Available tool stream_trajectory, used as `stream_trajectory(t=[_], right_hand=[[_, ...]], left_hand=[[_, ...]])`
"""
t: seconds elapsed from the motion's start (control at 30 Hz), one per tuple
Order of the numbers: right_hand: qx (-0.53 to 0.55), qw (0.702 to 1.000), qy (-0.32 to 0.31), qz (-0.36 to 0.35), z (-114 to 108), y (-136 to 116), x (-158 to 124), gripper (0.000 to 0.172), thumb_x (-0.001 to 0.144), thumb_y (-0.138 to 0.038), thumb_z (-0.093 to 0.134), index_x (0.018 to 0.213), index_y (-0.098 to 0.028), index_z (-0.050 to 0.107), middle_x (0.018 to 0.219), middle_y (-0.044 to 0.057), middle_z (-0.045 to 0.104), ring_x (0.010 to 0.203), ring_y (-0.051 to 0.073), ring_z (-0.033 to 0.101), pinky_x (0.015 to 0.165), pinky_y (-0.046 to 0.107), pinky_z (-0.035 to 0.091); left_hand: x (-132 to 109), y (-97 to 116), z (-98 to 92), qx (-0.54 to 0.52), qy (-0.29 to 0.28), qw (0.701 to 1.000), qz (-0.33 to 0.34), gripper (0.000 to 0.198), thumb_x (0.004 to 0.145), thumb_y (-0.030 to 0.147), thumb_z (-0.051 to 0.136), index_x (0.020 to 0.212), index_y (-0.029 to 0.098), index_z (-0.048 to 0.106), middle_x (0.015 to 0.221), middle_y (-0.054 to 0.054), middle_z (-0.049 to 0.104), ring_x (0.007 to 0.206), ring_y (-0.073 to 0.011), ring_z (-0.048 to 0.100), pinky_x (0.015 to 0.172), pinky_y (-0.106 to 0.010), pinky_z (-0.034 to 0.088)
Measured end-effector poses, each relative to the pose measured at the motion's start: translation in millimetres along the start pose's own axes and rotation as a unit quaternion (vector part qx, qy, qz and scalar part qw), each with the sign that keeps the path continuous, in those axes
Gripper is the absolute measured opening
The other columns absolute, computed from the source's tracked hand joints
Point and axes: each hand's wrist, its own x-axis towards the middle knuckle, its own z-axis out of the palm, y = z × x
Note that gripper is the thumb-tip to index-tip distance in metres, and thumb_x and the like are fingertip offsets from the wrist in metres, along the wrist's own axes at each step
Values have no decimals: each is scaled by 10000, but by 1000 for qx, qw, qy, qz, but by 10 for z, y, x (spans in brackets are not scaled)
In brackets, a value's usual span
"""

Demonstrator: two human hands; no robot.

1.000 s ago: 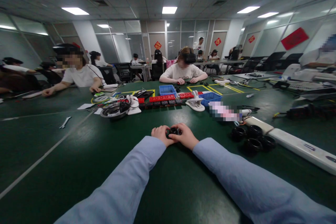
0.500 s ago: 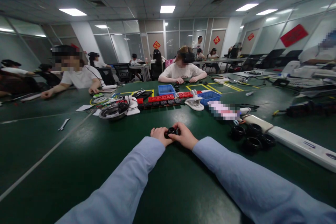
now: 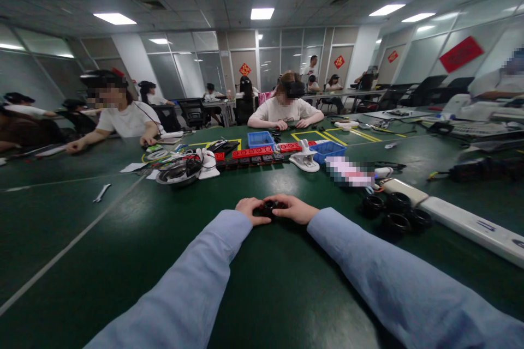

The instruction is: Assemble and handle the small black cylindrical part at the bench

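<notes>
A small black round part [image 3: 269, 208] sits between my two hands, low over the green table [image 3: 123, 240]. My left hand [image 3: 251, 210] has its fingers curled against the part's left side. From the right, my right hand [image 3: 292, 208] reaches over it with fingers bent around it. Most of the part is hidden by my fingers. Both arms wear light blue sleeves. To the right, apart from my hands, lie several black rings [image 3: 395, 215].
A long white power strip [image 3: 470, 224] lies at the right. Farther back are red and black blocks [image 3: 256, 155], blue bins [image 3: 327, 150], a white clamp-like tool [image 3: 305, 159], a round metal dish [image 3: 178, 172] and a wrench [image 3: 101, 192]. Other people sit around the table.
My right hand has flattened and lowered over the black part, its wrist turning outward. The left hand has barely shifted. The part stays between both hands.
</notes>
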Motion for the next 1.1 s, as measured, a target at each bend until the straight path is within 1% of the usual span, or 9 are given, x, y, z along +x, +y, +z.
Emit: stream_trajectory(t=[0.2,0.33,0.47,0.6,0.7,0.8,0.9,1.03,1.1], right_hand=[[-33,992,121,30,104,-18,-13,598,617,-338,583,1147,-148,380,1002,71,476,680,100,449,667,283,396],[-72,978,192,36,192,-15,18,662,565,-365,620,1133,-147,359,932,52,457,593,76,417,586,261,394],[-93,960,263,29,268,5,66,572,522,-409,635,989,-162,415,833,15,467,594,84,421,569,252,379],[-130,941,311,31,328,24,117,435,515,-434,624,810,-169,446,740,0,470,618,106,423,560,249,359],[-147,933,326,34,352,23,138,368,538,-436,605,740,-169,452,706,2,472,626,117,423,561,252,352],[-149,936,318,33,338,5,129,323,558,-410,601,734,-165,482,711,8,486,631,117,425,577,256,356],[-130,953,271,24,266,-13,100,289,587,-344,599,796,-156,526,750,17,511,633,108,430,600,258,366],[-44,992,122,10,100,-6,69,363,625,-275,581,959,-143,530,817,27,548,647,97,449,633,260,380],[10,999,43,16,23,10,65,410,637,-275,574,1019,-139,514,832,28,562,663,95,465,648,260,382]], left_hand=[[-31,70,-14,-53,43,996,-57,493,587,442,568,1013,203,502,812,4,598,804,-162,530,750,-268,367],[-54,164,-32,-37,64,994,-78,575,527,508,581,1022,228,496,805,8,591,809,-175,529,749,-277,366],[-43,301,-23,-13,96,987,-130,591,490,534,583,987,223,508,842,-10,590,826,-198,527,758,-299,365],[-6,388,-6,21,94,977,-190,397,545,439,569,870,212,544,838,-32,601,830,-220,531,763,-334,363],[9,388,5,37,87,974,-204,301,582,400,545,814,208,556,821,-39,604,830,-220,530,751,-332,366],[5,352,13,32,86,977,-191,303,587,432,540,780,200,564,791,-34,605,802,-207,534,716,-307,375],[-3,290,7,18,83,984,-156,343,585,496,528,743,194,572,740,-21,601,747,-185,538,666,-277,380],[3,165,-25,-1,37,996,-80,415,569,546,531,793,203,593,729,-6,593,724,-168,533,635,-251,379],[12,103,-41,0,15,999,-46,429,557,544,550,811,202,603,750,-8,590,747,-170,529,652,-250,381]])
